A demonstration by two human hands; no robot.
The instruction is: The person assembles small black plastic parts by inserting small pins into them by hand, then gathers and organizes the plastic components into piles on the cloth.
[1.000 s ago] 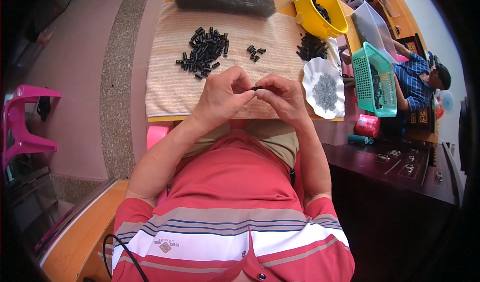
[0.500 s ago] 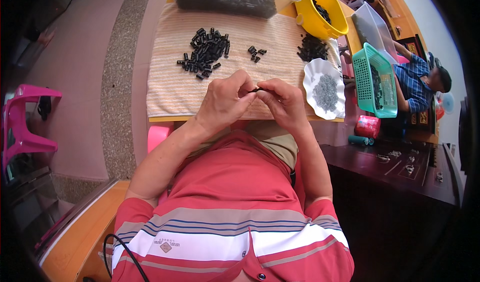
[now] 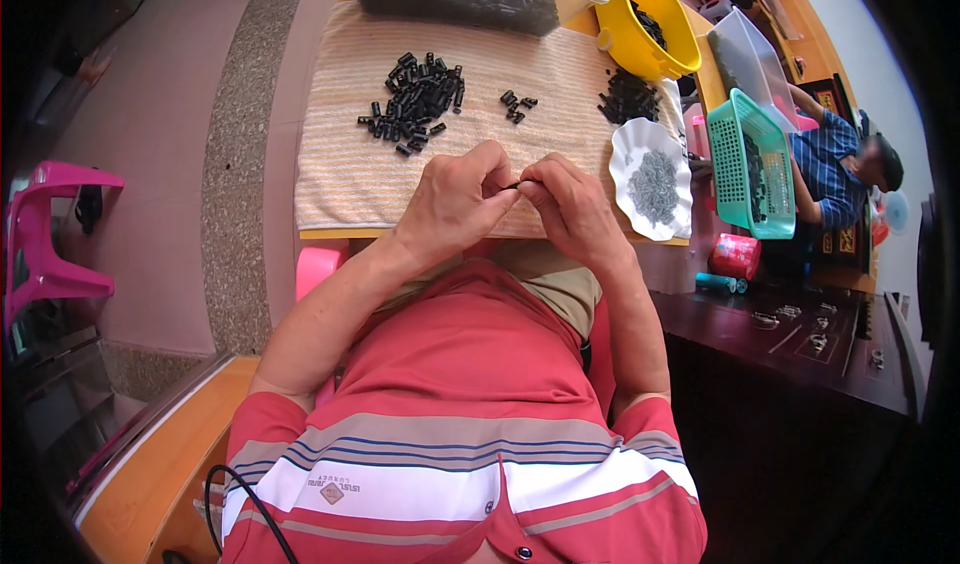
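Note:
Over the near edge of the towel, my left hand (image 3: pixel 452 196) and my right hand (image 3: pixel 578 212) meet fingertip to fingertip. Between them they pinch a small black piece (image 3: pixel 518 185), mostly hidden by the fingers. Beyond my left hand lies a heap of short black cylinders (image 3: pixel 412 104). A few similar black cylinders (image 3: pixel 517 106) sit apart, beyond the fingertips. Farther right is a pile of smaller black parts (image 3: pixel 628 98). Nearest my right hand stands a white wavy-rimmed dish (image 3: pixel 624 154) holding many tiny clear pieces (image 3: pixel 655 186).
A striped towel (image 3: pixel 335 129) covers the table. At the back stand a clear bin (image 3: pixel 455 4) of dark parts and a yellow basket (image 3: pixel 622 34). To the right are a green basket (image 3: pixel 735 199), another clear bin (image 3: pixel 745 54) and a person in a blue shirt (image 3: pixel 825 164).
My right hand has shifted slightly right and down, its fingers curling closer over the black piece. My left hand stays nearly in place. The piles look the same.

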